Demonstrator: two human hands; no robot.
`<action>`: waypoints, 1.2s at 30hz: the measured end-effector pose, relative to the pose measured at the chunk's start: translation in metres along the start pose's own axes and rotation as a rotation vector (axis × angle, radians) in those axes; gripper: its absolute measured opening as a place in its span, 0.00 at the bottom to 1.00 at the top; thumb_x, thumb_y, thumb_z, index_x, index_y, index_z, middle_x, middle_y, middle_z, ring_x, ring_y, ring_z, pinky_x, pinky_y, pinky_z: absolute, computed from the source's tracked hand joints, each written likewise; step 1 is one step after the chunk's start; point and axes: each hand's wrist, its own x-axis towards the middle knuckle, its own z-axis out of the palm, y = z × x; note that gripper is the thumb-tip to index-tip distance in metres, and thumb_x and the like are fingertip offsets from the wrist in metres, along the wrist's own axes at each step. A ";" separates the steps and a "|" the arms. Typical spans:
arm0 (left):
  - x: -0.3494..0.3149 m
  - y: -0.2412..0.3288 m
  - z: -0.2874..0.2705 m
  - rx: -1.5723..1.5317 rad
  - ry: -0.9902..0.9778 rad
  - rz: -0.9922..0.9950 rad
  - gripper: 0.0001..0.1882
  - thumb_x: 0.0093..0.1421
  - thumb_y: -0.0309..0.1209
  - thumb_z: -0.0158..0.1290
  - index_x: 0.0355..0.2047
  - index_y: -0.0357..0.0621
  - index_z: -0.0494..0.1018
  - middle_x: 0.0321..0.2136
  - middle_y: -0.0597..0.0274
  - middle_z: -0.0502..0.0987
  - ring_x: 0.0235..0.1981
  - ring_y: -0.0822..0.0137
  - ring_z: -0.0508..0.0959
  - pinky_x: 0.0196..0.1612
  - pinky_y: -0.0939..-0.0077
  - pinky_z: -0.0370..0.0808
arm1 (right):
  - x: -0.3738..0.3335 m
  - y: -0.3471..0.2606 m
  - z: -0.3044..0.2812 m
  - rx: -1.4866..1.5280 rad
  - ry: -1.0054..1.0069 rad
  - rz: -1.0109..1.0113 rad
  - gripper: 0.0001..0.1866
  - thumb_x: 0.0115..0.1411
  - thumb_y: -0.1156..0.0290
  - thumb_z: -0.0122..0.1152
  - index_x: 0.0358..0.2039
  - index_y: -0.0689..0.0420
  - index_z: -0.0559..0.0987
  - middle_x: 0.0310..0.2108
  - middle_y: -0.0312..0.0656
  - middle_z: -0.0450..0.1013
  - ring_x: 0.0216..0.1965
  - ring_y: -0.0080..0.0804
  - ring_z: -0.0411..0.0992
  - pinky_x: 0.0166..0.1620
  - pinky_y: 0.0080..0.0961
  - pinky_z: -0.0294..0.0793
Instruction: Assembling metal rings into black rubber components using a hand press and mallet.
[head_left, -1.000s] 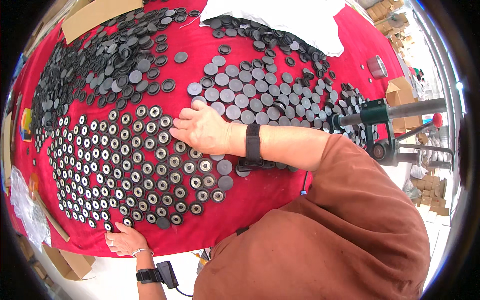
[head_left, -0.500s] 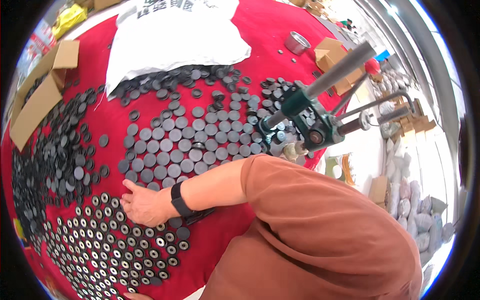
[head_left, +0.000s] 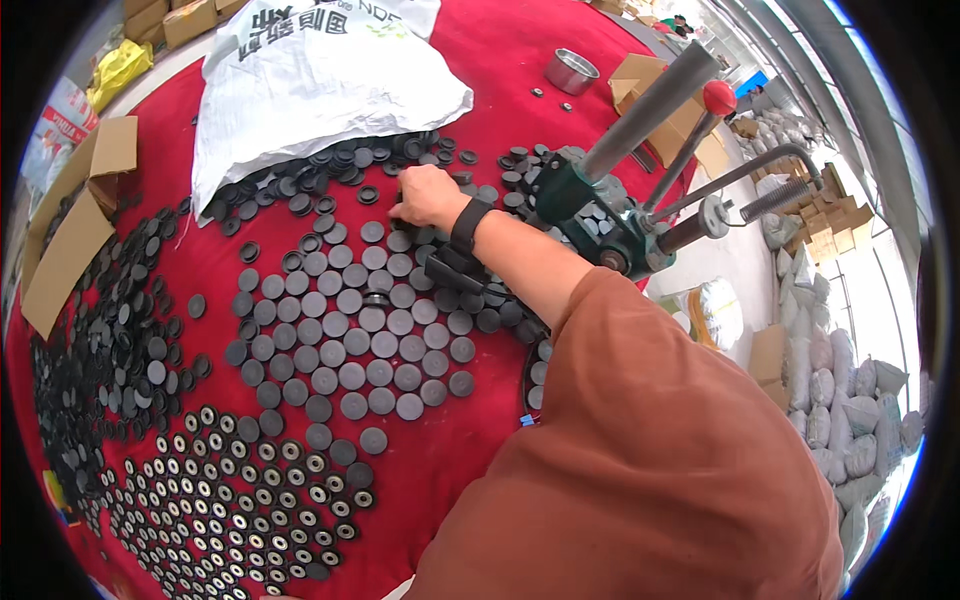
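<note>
My right hand [head_left: 428, 197] reaches over the red cloth among dark grey round caps [head_left: 351, 375], its back upward. Its fingers are curled down at the stacked caps near the white sack; what they grip is hidden under the hand. A black band [head_left: 468, 225] circles that wrist, with a black box-shaped device [head_left: 453, 270] under it. The flat caps lie close together in rows left of and below the forearm. One small cap [head_left: 375, 298] rests on top of the others. Only a sliver of my left hand [head_left: 279, 598] shows at the bottom edge, its fingers out of view.
Black rings with pale metal centres [head_left: 238, 500] fill the lower left. Loose black caps [head_left: 110, 320] heap beside a cardboard box [head_left: 75, 260]. A white sack [head_left: 320, 95] lies at the back. A green lever press [head_left: 590, 215] stands right, near a metal bowl [head_left: 572, 71].
My right hand has moved from the ring-shaped pieces at the lower left up and right to the caps near the sack. The view has shifted slightly. My left hand shows less at the bottom edge.
</note>
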 end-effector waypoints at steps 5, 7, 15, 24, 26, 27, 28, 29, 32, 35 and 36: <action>-0.001 0.008 -0.004 0.025 -0.022 -0.001 0.28 0.53 0.48 0.48 0.33 0.28 0.68 0.33 0.41 0.70 0.35 0.47 0.73 0.33 0.52 0.72 | 0.018 -0.004 0.022 0.011 0.073 -0.123 0.16 0.40 0.60 0.66 0.27 0.59 0.80 0.26 0.49 0.75 0.32 0.47 0.74 0.38 0.35 0.74; 0.006 -0.017 0.025 0.099 -0.078 0.018 0.26 0.56 0.54 0.44 0.31 0.40 0.71 0.31 0.55 0.74 0.33 0.50 0.75 0.28 0.55 0.74 | 0.008 -0.029 0.007 0.224 0.089 -0.247 0.16 0.43 0.63 0.63 0.32 0.58 0.81 0.24 0.47 0.75 0.29 0.41 0.75 0.35 0.32 0.73; 0.004 -0.011 0.015 0.103 -0.253 -0.050 0.27 0.60 0.51 0.39 0.47 0.41 0.66 0.47 0.57 0.67 0.44 0.49 0.68 0.40 0.51 0.68 | -0.029 -0.115 -0.021 1.141 -0.563 -0.010 0.11 0.55 0.69 0.60 0.38 0.57 0.78 0.31 0.32 0.74 0.33 0.18 0.70 0.32 0.18 0.69; 0.002 -0.006 0.010 0.051 -0.249 -0.047 0.28 0.59 0.51 0.40 0.46 0.39 0.64 0.46 0.52 0.67 0.47 0.49 0.66 0.42 0.51 0.66 | -0.103 -0.164 -0.021 1.236 -0.928 -0.091 0.13 0.56 0.70 0.59 0.40 0.63 0.75 0.33 0.42 0.75 0.31 0.27 0.76 0.35 0.19 0.77; 0.001 -0.006 0.010 0.020 -0.231 -0.049 0.28 0.59 0.51 0.39 0.46 0.39 0.64 0.47 0.52 0.67 0.47 0.49 0.66 0.43 0.50 0.65 | -0.121 -0.170 -0.006 1.333 -1.068 0.006 0.12 0.56 0.71 0.59 0.38 0.65 0.77 0.35 0.45 0.75 0.35 0.29 0.75 0.40 0.21 0.76; 0.001 -0.005 0.007 0.014 -0.254 -0.060 0.28 0.59 0.51 0.39 0.46 0.38 0.64 0.47 0.52 0.67 0.48 0.49 0.65 0.44 0.51 0.65 | -0.130 -0.174 -0.004 1.161 -1.027 -0.088 0.12 0.54 0.72 0.60 0.38 0.64 0.78 0.36 0.44 0.75 0.35 0.28 0.75 0.40 0.21 0.75; 0.001 -0.007 0.007 0.019 -0.258 -0.064 0.28 0.59 0.51 0.39 0.46 0.38 0.64 0.47 0.52 0.67 0.48 0.49 0.65 0.44 0.51 0.65 | -0.137 -0.178 -0.002 0.989 -0.981 -0.178 0.13 0.53 0.72 0.61 0.38 0.64 0.78 0.36 0.43 0.75 0.35 0.27 0.74 0.41 0.20 0.75; 0.001 -0.008 0.009 0.013 -0.248 -0.058 0.28 0.59 0.51 0.39 0.46 0.37 0.64 0.47 0.52 0.66 0.48 0.49 0.65 0.44 0.51 0.65 | -0.144 -0.179 0.006 0.849 -0.829 -0.385 0.17 0.49 0.74 0.63 0.41 0.62 0.77 0.36 0.41 0.75 0.35 0.24 0.73 0.41 0.21 0.73; 0.003 -0.007 0.006 0.004 -0.261 -0.064 0.29 0.59 0.51 0.39 0.45 0.36 0.64 0.47 0.51 0.66 0.47 0.48 0.65 0.44 0.50 0.64 | -0.161 -0.190 0.009 0.664 -0.652 -0.452 0.19 0.46 0.76 0.63 0.42 0.62 0.76 0.36 0.43 0.75 0.36 0.29 0.73 0.40 0.24 0.73; 0.003 -0.009 0.009 -0.024 -0.282 -0.075 0.30 0.58 0.53 0.39 0.46 0.37 0.65 0.48 0.49 0.66 0.50 0.47 0.63 0.46 0.49 0.63 | -0.176 -0.187 0.026 0.569 -0.407 -0.790 0.14 0.45 0.78 0.63 0.36 0.62 0.76 0.33 0.44 0.73 0.35 0.38 0.73 0.38 0.28 0.73; 0.003 -0.009 0.010 -0.023 -0.284 -0.078 0.30 0.58 0.53 0.39 0.46 0.37 0.65 0.48 0.49 0.66 0.50 0.47 0.63 0.46 0.49 0.63 | -0.182 -0.185 0.033 0.679 -0.323 -0.853 0.10 0.44 0.79 0.60 0.31 0.61 0.75 0.29 0.43 0.72 0.33 0.41 0.72 0.35 0.31 0.73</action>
